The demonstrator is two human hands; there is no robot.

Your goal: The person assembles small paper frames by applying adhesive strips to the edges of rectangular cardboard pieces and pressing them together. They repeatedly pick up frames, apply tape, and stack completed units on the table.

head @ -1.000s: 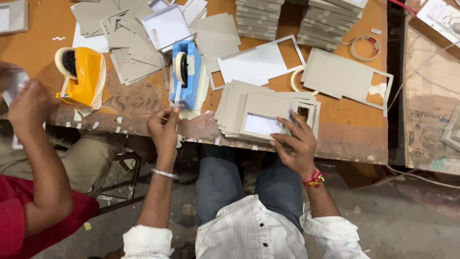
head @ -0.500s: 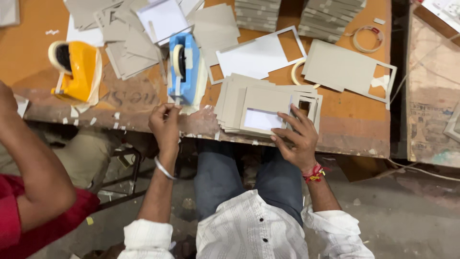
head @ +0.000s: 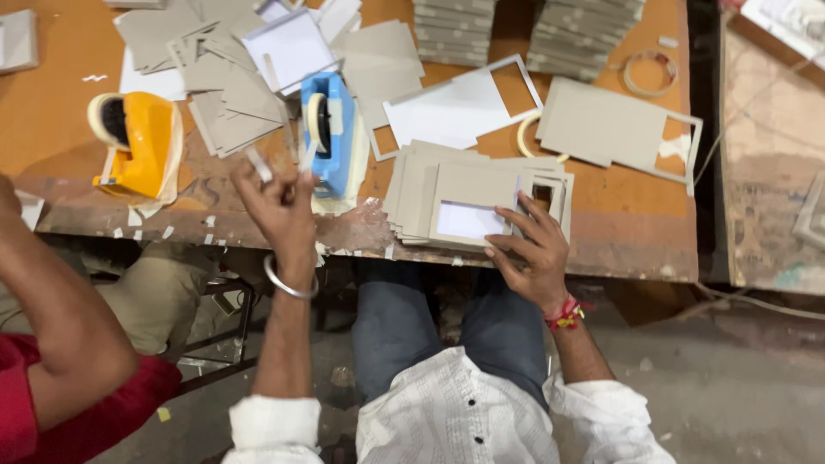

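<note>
My left hand [head: 279, 206] is raised in front of the blue tape dispenser [head: 328, 137], with a strip of clear tape [head: 258, 163] pinched between its fingers. My right hand [head: 534, 249] rests with spread fingers on the near edge of a stack of grey cardboard frames [head: 468, 202]. The top frame has a pale rectangular window. A metal bangle circles my left wrist and a red thread band my right wrist.
A yellow tape dispenser [head: 137, 142] stands at the left on the orange table [head: 619, 215]. Loose grey card pieces [head: 223, 86], white sheets, larger frames [head: 610, 129] and stacked card piles [head: 516, 30] lie behind. Another person's arm in a red sleeve [head: 60, 344] is at the left.
My left hand has lifted away from the blue dispenser toward the left, drawing out a strip of tape. My right hand stays on the frame stack. The other person's arm has lowered.
</note>
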